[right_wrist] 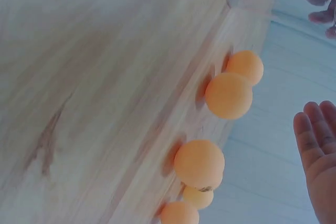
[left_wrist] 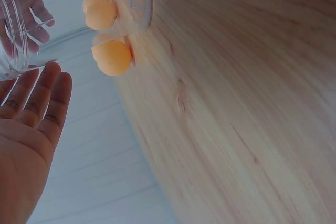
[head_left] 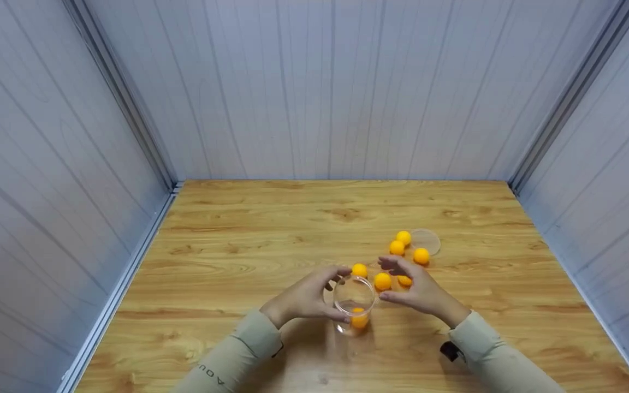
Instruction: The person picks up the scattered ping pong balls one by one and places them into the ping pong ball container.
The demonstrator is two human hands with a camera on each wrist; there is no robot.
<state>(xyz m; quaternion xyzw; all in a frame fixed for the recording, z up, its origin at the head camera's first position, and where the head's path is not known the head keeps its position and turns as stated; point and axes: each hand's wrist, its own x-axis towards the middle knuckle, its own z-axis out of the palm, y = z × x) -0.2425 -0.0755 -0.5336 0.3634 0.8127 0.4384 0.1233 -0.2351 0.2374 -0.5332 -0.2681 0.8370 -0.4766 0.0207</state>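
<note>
A clear plastic jar (head_left: pixel 342 327) stands at the front of the table, its round mouth facing up. One orange ping-pong ball (head_left: pixel 358 318) is inside it. My left hand (head_left: pixel 312 295) holds the jar from the left, thumb in front and fingers round the back. My right hand (head_left: pixel 415 286) is raised to the right of the jar, thumb and fingers apart, nothing between them. Close by it lie an orange ball (head_left: pixel 383 281) and another, partly covered ball (head_left: pixel 404 281). Behind the jar sits a further ball (head_left: pixel 359 270). The right wrist view shows the right fingers (right_wrist: pixel 317 129) straight.
Farther back on the right, a flat clear round lid (head_left: pixel 426 242) lies with three orange balls (head_left: pixel 421 256) beside it. The wooden table (head_left: pixel 238 234) is bounded by pale panels (head_left: pixel 303 98) at the back and on both sides.
</note>
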